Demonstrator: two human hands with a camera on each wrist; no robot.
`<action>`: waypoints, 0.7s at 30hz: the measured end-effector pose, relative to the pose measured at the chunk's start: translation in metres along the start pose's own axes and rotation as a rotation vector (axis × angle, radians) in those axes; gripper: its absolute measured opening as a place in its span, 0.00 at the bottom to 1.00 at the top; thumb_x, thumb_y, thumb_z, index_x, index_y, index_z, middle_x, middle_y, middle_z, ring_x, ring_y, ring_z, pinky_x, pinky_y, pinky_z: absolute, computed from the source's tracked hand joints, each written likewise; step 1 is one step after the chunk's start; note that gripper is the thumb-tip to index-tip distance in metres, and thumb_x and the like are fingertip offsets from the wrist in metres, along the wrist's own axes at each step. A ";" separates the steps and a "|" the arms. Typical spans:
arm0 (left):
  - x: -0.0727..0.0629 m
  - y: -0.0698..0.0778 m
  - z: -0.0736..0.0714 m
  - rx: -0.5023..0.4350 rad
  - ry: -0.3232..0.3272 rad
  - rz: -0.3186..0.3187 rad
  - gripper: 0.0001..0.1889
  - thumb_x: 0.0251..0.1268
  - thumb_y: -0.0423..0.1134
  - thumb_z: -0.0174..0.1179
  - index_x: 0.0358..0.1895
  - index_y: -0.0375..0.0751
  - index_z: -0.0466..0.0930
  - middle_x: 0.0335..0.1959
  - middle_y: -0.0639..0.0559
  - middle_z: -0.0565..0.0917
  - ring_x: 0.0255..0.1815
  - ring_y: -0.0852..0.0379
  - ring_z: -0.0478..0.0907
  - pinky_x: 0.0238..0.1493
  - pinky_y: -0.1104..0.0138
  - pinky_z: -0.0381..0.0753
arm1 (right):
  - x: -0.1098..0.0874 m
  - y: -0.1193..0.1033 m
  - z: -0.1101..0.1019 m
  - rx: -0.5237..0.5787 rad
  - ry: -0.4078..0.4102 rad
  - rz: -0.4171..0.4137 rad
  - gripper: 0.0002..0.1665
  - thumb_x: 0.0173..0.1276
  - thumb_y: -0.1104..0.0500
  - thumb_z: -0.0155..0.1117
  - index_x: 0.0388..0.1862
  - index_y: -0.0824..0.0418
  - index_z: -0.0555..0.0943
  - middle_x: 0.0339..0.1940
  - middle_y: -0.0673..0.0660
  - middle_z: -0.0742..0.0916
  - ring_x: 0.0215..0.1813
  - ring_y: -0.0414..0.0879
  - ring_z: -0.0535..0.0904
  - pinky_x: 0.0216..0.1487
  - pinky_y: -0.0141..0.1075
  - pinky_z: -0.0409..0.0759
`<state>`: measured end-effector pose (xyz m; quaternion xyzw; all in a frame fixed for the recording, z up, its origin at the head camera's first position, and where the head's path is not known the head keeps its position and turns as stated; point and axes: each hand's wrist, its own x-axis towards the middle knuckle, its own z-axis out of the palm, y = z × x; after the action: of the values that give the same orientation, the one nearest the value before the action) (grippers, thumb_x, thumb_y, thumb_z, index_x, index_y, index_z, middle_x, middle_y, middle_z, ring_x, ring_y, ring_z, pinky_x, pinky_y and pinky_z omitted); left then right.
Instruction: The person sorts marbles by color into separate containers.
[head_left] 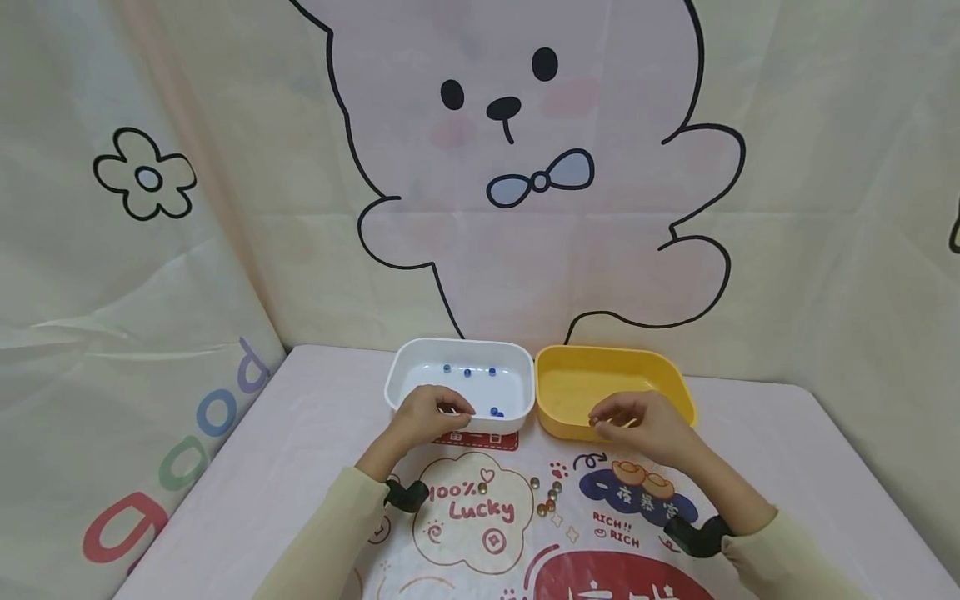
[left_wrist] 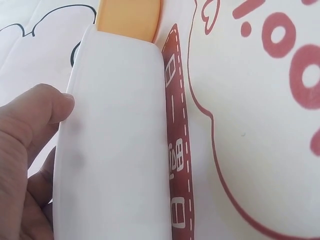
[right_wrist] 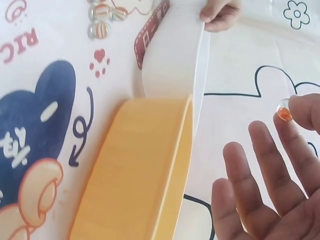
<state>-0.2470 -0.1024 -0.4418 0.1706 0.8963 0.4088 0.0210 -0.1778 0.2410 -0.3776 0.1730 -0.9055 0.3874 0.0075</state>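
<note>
My right hand (head_left: 641, 423) hovers over the near part of the yellow tub (head_left: 678, 396). Its thumb and index finger pinch a clear marble with an orange swirl (right_wrist: 285, 110); the other fingers spread apart. My left hand (head_left: 431, 414) is at the near rim of the white tub (head_left: 398, 375), thumb by the edge and bent fingers reaching inside. The tub's wall hides those fingertips in the left wrist view (left_wrist: 112, 135), so whether they hold anything is unclear. Several blue marbles (head_left: 467, 372) lie inside the white tub, two of them near the left fingertips.
Several orange-striped marbles (head_left: 551, 495) lie on the printed tablecloth (head_left: 337, 400) in front of the tubs, with one lone marble (head_left: 482, 488) further left. Both tubs stand side by side near the back edge, before a hanging cloth (head_left: 525, 275) with a cartoon bear.
</note>
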 end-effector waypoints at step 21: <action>0.003 -0.001 0.000 0.000 -0.020 -0.033 0.02 0.56 0.45 0.68 0.33 0.58 0.87 0.32 0.63 0.85 0.35 0.59 0.76 0.38 0.66 0.76 | 0.032 0.040 -0.026 -0.011 0.045 0.139 0.16 0.64 0.51 0.67 0.44 0.60 0.85 0.41 0.57 0.88 0.42 0.48 0.81 0.41 0.30 0.80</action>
<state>-0.2499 -0.1027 -0.4422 0.1602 0.8987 0.4066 0.0368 -0.2238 0.2751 -0.3824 0.1009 -0.9170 0.3860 0.0018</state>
